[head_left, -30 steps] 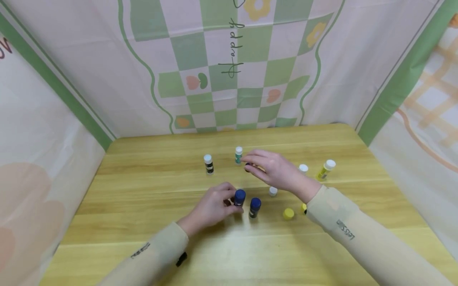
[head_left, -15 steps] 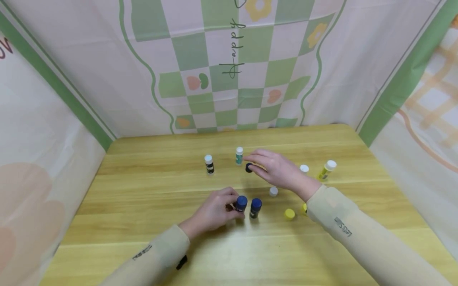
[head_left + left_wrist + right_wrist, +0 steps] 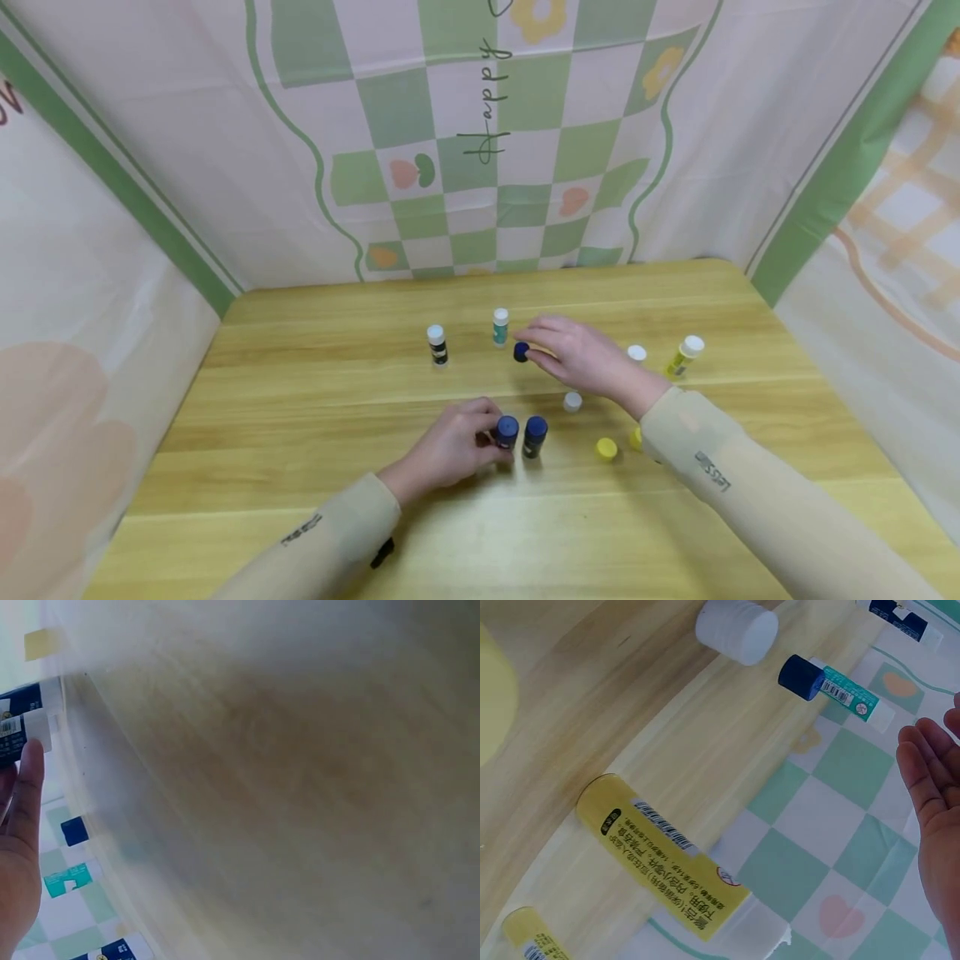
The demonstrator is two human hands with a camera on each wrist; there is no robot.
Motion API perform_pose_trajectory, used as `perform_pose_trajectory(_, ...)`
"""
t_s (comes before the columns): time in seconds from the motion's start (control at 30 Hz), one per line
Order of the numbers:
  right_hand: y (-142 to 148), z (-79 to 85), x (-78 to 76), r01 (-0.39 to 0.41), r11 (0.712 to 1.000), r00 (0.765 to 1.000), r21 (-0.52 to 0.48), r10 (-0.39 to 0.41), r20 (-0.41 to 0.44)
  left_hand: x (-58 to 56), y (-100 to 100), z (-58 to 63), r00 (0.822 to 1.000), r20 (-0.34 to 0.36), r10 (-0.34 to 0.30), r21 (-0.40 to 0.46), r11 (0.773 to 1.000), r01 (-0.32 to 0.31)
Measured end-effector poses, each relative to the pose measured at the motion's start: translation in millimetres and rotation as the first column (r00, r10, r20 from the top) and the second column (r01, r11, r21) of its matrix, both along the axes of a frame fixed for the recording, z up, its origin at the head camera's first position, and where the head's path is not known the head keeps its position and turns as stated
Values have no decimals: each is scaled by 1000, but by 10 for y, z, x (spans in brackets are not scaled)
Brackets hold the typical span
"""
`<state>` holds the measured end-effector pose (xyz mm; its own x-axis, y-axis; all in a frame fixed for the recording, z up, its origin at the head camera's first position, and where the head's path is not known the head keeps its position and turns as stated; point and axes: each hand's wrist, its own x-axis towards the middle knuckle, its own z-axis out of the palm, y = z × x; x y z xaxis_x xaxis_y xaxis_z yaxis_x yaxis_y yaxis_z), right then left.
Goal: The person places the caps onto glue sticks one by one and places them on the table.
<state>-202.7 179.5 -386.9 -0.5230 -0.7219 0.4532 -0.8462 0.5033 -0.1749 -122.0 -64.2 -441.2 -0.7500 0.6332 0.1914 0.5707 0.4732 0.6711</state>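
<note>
Here's the left hand point(image 3: 453, 440), thumb and fingers pinching a blue-topped tube point(image 3: 507, 430) near the middle of the bench point(image 3: 337, 350), and at three o'clock, right beside it, stands a second blue-topped tube point(image 3: 534, 439)! Up at twelve o'clock, a dark blue cap point(image 3: 521, 352) sits on the bench, the right hand point(image 3: 576, 354) just off its three o'clock side, fingers loosely extended, thumb apart; whether that thumb touches, I can't tell. A teal tube point(image 3: 500, 328) stands at half past ten from the cap, a white cap point(image 3: 572, 402) towards five.
</note>
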Motion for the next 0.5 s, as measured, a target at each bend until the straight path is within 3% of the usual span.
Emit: perform_pose_trajectory(0.5,21,-35,-20,49,996,994,72,-56,96,-27,-26,-84,995,82,51,-55,997,-47)
